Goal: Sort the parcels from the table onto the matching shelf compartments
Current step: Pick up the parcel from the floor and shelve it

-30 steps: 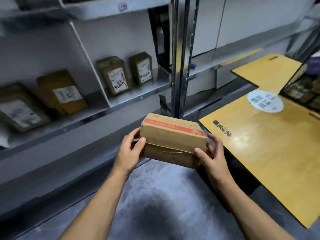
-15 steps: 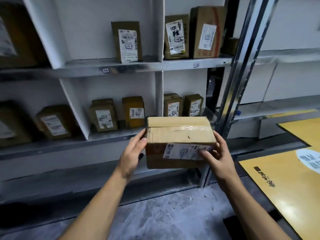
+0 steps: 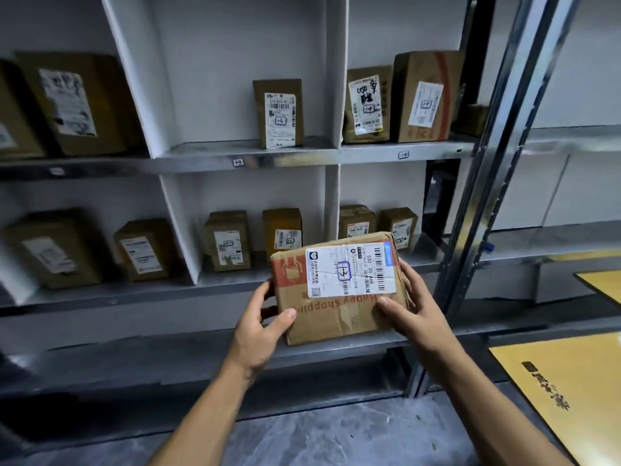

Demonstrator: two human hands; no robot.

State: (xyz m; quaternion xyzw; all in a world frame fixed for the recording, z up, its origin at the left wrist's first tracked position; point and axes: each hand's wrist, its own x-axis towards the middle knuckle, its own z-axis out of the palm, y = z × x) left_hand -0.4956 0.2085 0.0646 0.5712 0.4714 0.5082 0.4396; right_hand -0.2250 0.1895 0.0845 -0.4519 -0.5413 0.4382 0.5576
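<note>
The left hand (image 3: pixel 257 327) is gripping the parcel's (image 3: pixel 336 317) left edge, thumb curled over its front and fingers behind. The right hand (image 3: pixel 415 309) is clamping the right edge likewise. Both forearms are reaching forward, holding the parcel in the air, label facing out, before the shelf's (image 3: pixel 268 160) lower row.

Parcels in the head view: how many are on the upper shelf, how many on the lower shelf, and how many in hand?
Upper-shelf parcels: 6, the far-right one dim
Lower-shelf parcels: 6
Held parcel, gripped by left hand and right hand: 1
Total: 13
</note>
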